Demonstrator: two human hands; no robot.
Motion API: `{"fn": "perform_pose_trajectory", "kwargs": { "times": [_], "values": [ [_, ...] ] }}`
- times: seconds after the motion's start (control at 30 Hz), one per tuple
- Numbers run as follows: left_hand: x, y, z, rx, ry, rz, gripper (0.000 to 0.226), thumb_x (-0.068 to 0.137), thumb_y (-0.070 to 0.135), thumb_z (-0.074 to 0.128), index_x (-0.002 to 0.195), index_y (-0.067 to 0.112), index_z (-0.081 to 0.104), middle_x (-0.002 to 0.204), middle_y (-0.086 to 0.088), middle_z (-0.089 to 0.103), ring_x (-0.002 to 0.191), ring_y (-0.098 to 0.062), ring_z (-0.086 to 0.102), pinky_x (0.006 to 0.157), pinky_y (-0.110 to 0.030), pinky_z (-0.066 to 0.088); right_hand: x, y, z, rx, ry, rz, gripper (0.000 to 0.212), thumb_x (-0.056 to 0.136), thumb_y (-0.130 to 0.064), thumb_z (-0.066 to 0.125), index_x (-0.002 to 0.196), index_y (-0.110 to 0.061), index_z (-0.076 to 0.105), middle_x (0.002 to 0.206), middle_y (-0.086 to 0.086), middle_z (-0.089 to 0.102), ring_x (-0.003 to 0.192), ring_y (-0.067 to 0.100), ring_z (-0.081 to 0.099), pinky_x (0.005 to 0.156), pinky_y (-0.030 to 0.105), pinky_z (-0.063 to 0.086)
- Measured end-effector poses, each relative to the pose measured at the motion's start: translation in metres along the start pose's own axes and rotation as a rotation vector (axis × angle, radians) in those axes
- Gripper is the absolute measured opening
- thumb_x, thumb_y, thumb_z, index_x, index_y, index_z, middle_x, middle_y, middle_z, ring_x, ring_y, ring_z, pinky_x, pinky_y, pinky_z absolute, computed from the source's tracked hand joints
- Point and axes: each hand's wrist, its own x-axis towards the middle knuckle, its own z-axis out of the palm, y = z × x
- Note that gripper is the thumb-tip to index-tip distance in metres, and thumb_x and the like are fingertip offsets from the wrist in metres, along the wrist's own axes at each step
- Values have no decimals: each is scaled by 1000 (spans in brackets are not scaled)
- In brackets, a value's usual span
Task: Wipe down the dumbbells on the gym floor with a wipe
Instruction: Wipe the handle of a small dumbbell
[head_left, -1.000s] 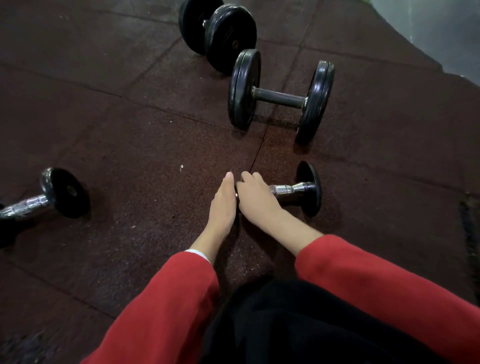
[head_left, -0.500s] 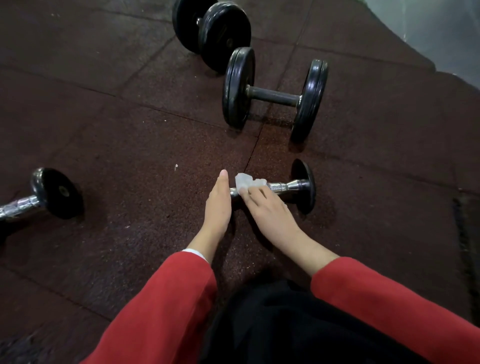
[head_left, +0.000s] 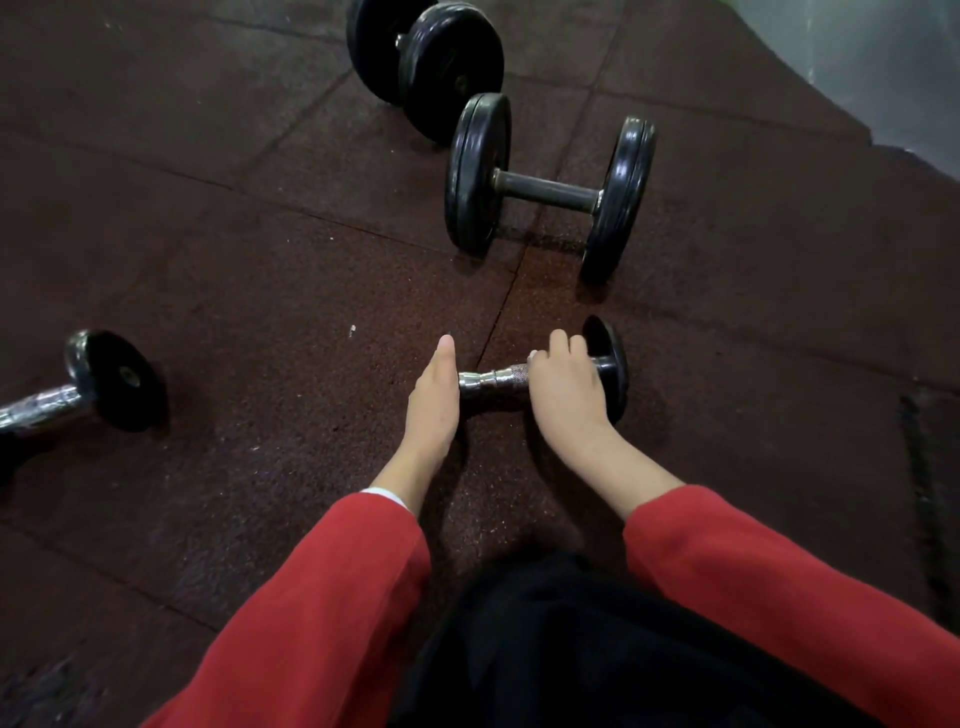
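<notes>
1. The fingers (head_left: 563, 347) of the right hand (head_left: 566, 389) are curled over the chrome handle (head_left: 493, 382) of the small dumbbell (head_left: 605, 364), close against its black end weight; curling round the bar lets them rub all the way round it. A speck of white at the knuckles may be the wipe, but I cannot tell
2. The left hand (head_left: 434, 400) stands on edge, fingers straight and together, pressed flat against the near end of the same handle, hiding the other end weight. Likely it is there as a stop, so the round dumbbell does not roll or slide under the rubbing
3. That dumbbell lies on the rubber floor (head_left: 260, 260), straight ahead of the person, within easy reach of both red sleeves (head_left: 332, 597)
4. A larger black dumbbell (head_left: 545, 192) lies just beyond it, another pair of black plates (head_left: 431, 57) farther off, and a chrome-handled dumbbell (head_left: 98, 384) well apart to the left; none is touched, so they seem set out to be taken in turn
</notes>
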Motion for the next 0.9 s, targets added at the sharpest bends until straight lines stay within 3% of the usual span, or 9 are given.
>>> {"fn": "perform_pose_trajectory", "kwargs": {
  "times": [0.1, 0.17, 0.23, 0.3, 0.37, 0.5, 0.7, 0.8, 0.9],
  "values": [
    [1, -1, 0, 7, 5, -3, 59, 98, 48, 21, 137, 10, 44, 142, -12, 45, 133, -24, 38, 114, -35, 24, -4, 6, 1, -44, 25, -2, 41, 81, 1, 28, 94, -1, 67, 94, 12, 60, 89, 27, 58, 71, 30, 49],
    [1, -1, 1, -8, 18, -1, 59, 98, 48, 22, 137, 9, 44, 142, -12, 45, 133, -24, 38, 114, -35, 24, -12, 5, 2, -129, 13, 4, 43, 72, -1, 31, 87, -1, 71, 76, 6, 61, 68, 19, 60, 58, 23, 49],
    [-1, -1, 4, -38, 41, 3, 58, 98, 47, 22, 137, 9, 44, 142, -12, 45, 133, -23, 38, 114, -34, 24, -20, 3, 11, -182, -47, -14, 43, 71, -1, 35, 92, 4, 71, 72, 4, 60, 65, 17, 59, 58, 22, 50],
    [-2, -1, 6, -64, 55, -3, 58, 99, 46, 22, 137, 9, 43, 143, -11, 44, 134, -22, 38, 114, -33, 23, -17, 2, 9, -194, -67, 0, 43, 68, -2, 32, 79, 4, 73, 70, 7, 62, 63, 19, 60, 55, 24, 50],
    [-4, -1, 7, -72, 54, -10, 57, 98, 47, 23, 138, 10, 42, 143, -11, 43, 134, -22, 37, 114, -33, 23, -10, 1, -1, -242, -62, 41, 45, 69, -3, 30, 71, -4, 75, 79, 7, 65, 72, 20, 62, 58, 24, 49],
    [-2, 1, 3, -38, 37, -20, 58, 98, 48, 23, 137, 10, 44, 142, -12, 45, 133, -24, 39, 113, -34, 25, 3, 0, 1, -293, -111, 44, 35, 95, -2, 31, 120, -2, 56, 120, 14, 46, 114, 29, 44, 93, 30, 40],
    [2, 1, 2, -33, 26, -23, 60, 98, 49, 23, 134, 8, 47, 138, -14, 49, 129, -25, 42, 112, -35, 27, -12, -2, 9, -452, -114, -20, 37, 95, -5, 30, 124, 4, 52, 115, 15, 48, 106, 27, 48, 88, 29, 41],
    [2, 0, 2, -41, 33, -32, 60, 98, 49, 23, 136, 8, 45, 140, -13, 47, 131, -25, 41, 113, -34, 26, -6, 4, 11, -360, -78, -32, 38, 93, -3, 29, 121, 0, 55, 117, 14, 48, 109, 28, 48, 89, 29, 41],
    [1, -2, 3, -45, 31, -26, 60, 97, 50, 23, 136, 10, 46, 140, -12, 48, 131, -25, 41, 114, -37, 25, -2, 4, 7, -281, -10, -98, 48, 80, 2, 26, 98, -4, 70, 105, 12, 58, 102, 27, 56, 84, 28, 46]
  ]
}}
